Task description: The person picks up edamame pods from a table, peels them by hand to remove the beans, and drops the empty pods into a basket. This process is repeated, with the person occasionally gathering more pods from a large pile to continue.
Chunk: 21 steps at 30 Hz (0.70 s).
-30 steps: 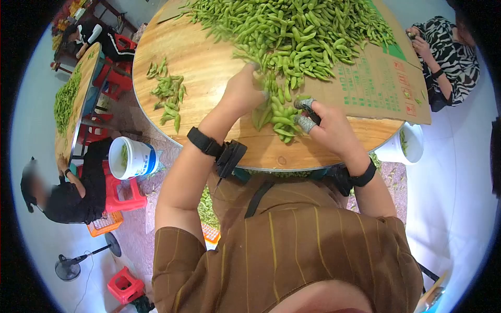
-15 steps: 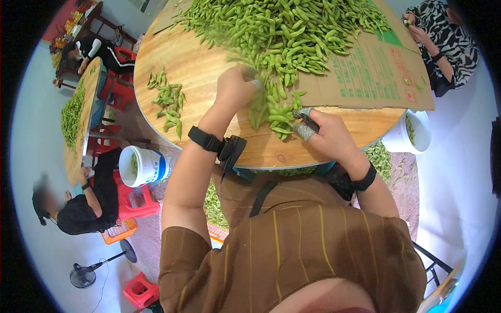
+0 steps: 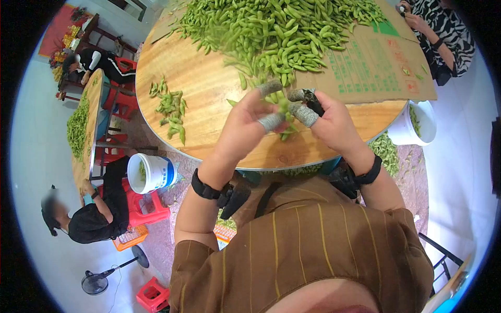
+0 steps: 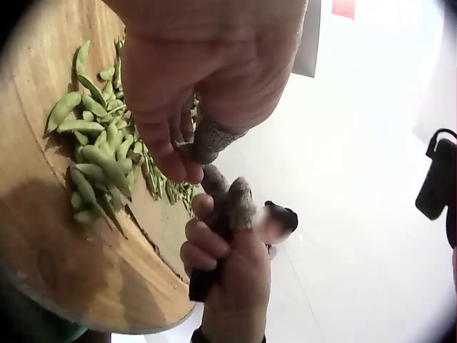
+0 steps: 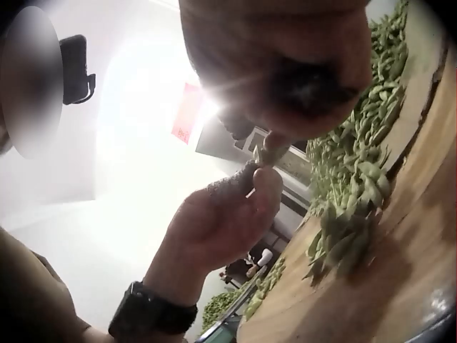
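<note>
My left hand (image 3: 241, 128), with tape on thumb and forefinger, is raised over the table close to my right hand (image 3: 336, 128). In the right wrist view its fingertips pinch a small green soybean pod (image 5: 259, 153). My right hand, also taped at thumb and forefinger, has its fingertips right at the same spot. Its curled fingers grip a dark narrow object (image 4: 204, 283), mostly hidden by the palm. Behind and below the hands lies a small heap of pods (image 4: 100, 161) on the wooden table (image 3: 182, 57).
A large pile of pods (image 3: 266, 36) covers the far side, partly over flattened cardboard (image 3: 365, 73). Another small group of pods (image 3: 171, 112) lies left. White buckets (image 3: 151, 173) stand at both sides. Other people sit at left and upper right.
My left hand has come away from the pods on the table and moved right and nearer, meeting my right hand. The right hand has risen slightly. The head view has shifted a little.
</note>
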Motion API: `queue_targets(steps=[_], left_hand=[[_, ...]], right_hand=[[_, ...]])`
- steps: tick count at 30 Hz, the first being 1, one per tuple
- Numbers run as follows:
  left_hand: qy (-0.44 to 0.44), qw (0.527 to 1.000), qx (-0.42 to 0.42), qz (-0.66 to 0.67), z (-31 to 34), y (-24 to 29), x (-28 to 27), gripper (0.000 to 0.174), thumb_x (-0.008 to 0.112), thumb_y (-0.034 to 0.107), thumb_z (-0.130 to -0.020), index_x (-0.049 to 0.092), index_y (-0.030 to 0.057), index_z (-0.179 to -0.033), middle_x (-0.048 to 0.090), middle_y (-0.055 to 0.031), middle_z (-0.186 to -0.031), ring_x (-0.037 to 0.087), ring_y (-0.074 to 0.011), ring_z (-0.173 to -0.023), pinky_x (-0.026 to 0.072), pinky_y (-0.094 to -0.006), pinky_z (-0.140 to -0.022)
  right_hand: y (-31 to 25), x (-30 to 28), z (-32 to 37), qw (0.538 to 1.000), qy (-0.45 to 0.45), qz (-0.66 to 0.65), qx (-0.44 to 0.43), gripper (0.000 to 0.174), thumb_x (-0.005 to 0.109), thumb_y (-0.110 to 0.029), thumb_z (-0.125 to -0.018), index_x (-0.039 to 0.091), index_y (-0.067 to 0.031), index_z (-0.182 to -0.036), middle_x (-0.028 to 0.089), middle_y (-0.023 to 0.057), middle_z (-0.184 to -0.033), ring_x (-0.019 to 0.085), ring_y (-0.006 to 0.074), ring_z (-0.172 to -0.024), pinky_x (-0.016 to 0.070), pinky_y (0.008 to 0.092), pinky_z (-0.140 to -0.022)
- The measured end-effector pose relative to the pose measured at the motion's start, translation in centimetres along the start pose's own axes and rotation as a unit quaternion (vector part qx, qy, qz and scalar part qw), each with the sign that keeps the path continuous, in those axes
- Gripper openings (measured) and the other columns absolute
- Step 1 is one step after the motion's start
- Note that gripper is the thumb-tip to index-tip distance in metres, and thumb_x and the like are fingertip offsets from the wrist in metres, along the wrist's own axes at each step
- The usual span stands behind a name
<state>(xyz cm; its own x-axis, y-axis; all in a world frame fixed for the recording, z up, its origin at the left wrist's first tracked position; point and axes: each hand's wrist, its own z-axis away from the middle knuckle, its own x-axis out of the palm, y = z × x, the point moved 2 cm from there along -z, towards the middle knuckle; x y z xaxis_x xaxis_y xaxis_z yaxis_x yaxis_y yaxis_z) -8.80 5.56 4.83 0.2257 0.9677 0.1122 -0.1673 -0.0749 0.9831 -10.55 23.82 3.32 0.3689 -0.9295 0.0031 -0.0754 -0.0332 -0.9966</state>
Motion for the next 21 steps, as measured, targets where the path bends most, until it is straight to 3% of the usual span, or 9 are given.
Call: queue_targets(steps=[3, 4, 8, 10, 12, 13, 15, 18, 21], left_hand=[[0.018, 1.0, 0.012, -0.016, 1.2, -0.6, 0.8, 0.044, 0.058, -0.004, -0.085, 0.044, 0.0008, -0.126, 0.062, -0.0101, -0.095, 0.066, -0.0184, -0.08, 0.0534, -0.0281, -0.07], [0.037, 0.999, 0.004, -0.02, 1.6, -0.3, 1.4, 0.024, 0.056, 0.001, -0.089, 0.053, 0.0023, -0.113, 0.061, -0.0059, -0.09, 0.064, -0.0162, -0.077, 0.0527, -0.0277, -0.067], [-0.004, 0.996, -0.021, -0.09, 3.3, -1.2, 1.2, 0.011, 0.054, 0.007, -0.092, 0.062, -0.0002, -0.094, 0.063, -0.0039, -0.075, 0.06, -0.0108, -0.063, 0.0486, -0.0234, -0.059], [0.02, 0.998, -0.036, -0.043, 3.7, -1.2, 1.1, 0.011, 0.054, 0.007, -0.092, 0.062, 0.0003, -0.094, 0.063, -0.0035, -0.076, 0.059, -0.0102, -0.062, 0.0482, -0.023, -0.058], [0.045, 0.998, -0.051, 0.003, 4.1, -1.5, 0.9, 0.011, 0.054, 0.008, -0.092, 0.062, 0.0007, -0.095, 0.063, -0.0032, -0.076, 0.058, -0.0096, -0.062, 0.0477, -0.0227, -0.058], [0.042, 0.998, -0.049, -0.002, 4.2, -1.8, 0.9, 0.012, 0.053, 0.006, -0.091, 0.062, 0.0006, -0.097, 0.062, -0.0027, -0.076, 0.056, -0.0087, -0.061, 0.0465, -0.0223, -0.056], [0.038, 0.998, -0.047, -0.003, 4.6, -2.1, 1.1, 0.013, 0.051, 0.005, -0.091, 0.061, 0.0005, -0.099, 0.061, -0.0022, -0.076, 0.054, -0.0077, -0.06, 0.0453, -0.0219, -0.055], [0.039, 0.998, -0.049, -0.024, 4.6, -2.3, 1.3, 0.014, 0.051, 0.006, -0.092, 0.061, 0.0009, -0.1, 0.06, -0.0014, -0.075, 0.054, -0.0073, -0.06, 0.0439, -0.0213, -0.054], [0.053, 0.994, -0.079, 0.053, 4.9, -2.7, 1.4, 0.013, 0.053, 0.006, -0.091, 0.061, 0.0011, -0.1, 0.06, -0.0007, -0.074, 0.054, -0.0071, -0.06, 0.0432, -0.0214, -0.053]], right_hand=[[0.1, 0.6, 0.3, 0.997, -0.059, -0.051, 0.017, 0.017, 0.062, -0.011, -0.089, 0.061, -0.001, -0.102, 0.061, -0.0025, -0.085, 0.053, 0.0049, -0.077, 0.0454, 0.0229, -0.068], [0.2, 0.7, 0.5, 0.997, -0.062, -0.052, 0.02, 0.017, 0.062, -0.011, -0.089, 0.061, -0.001, -0.102, 0.061, -0.0025, -0.085, 0.053, 0.0049, -0.077, 0.0454, 0.0229, -0.068], [1.2, 0.8, 1.1, 0.998, -0.058, 0.024, -0.003, 0.021, 0.059, -0.011, -0.09, 0.057, -0.0007, -0.108, 0.062, -0.0013, -0.088, 0.054, 0.0057, -0.08, 0.0454, 0.0225, -0.071], [1.2, 1.2, 1.6, 0.997, -0.049, 0.056, -0.031, 0.024, 0.058, -0.011, -0.091, 0.056, -0.0005, -0.112, 0.062, -0.0004, -0.089, 0.055, 0.006, -0.081, 0.0454, 0.0223, -0.071], [0.0, 1.6, 2.7, 0.996, -0.037, 0.062, -0.056, 0.03, 0.055, -0.01, -0.084, 0.055, 0.0004, -0.112, 0.064, 0.0126, -0.083, 0.06, 0.017, -0.077, 0.0484, 0.0322, -0.07], [-0.8, 1.4, 3.0, 0.996, -0.036, 0.061, -0.055, 0.03, 0.055, -0.01, -0.084, 0.055, 0.0004, -0.112, 0.064, 0.0126, -0.083, 0.06, 0.017, -0.077, 0.0484, 0.0322, -0.07], [-1.5, 1.2, 3.8, 0.984, -0.14, 0.068, 0.083, 0.028, 0.048, -0.007, -0.093, 0.051, 0.0008, -0.119, 0.06, 0.0024, -0.091, 0.055, 0.0079, -0.084, 0.0452, 0.0229, -0.073], [0.0, 1.3, 4.1, 0.989, -0.137, 0.058, 0.023, 0.03, 0.047, -0.006, -0.092, 0.05, 0.0005, -0.121, 0.06, 0.0017, -0.089, 0.054, 0.0075, -0.083, 0.0445, 0.0227, -0.073], [-0.3, 1.6, 4.6, 0.989, -0.133, 0.006, 0.064, 0.031, 0.046, -0.005, -0.092, 0.05, 0.0004, -0.122, 0.06, 0.0011, -0.089, 0.053, 0.007, -0.082, 0.0436, 0.022, -0.073]])
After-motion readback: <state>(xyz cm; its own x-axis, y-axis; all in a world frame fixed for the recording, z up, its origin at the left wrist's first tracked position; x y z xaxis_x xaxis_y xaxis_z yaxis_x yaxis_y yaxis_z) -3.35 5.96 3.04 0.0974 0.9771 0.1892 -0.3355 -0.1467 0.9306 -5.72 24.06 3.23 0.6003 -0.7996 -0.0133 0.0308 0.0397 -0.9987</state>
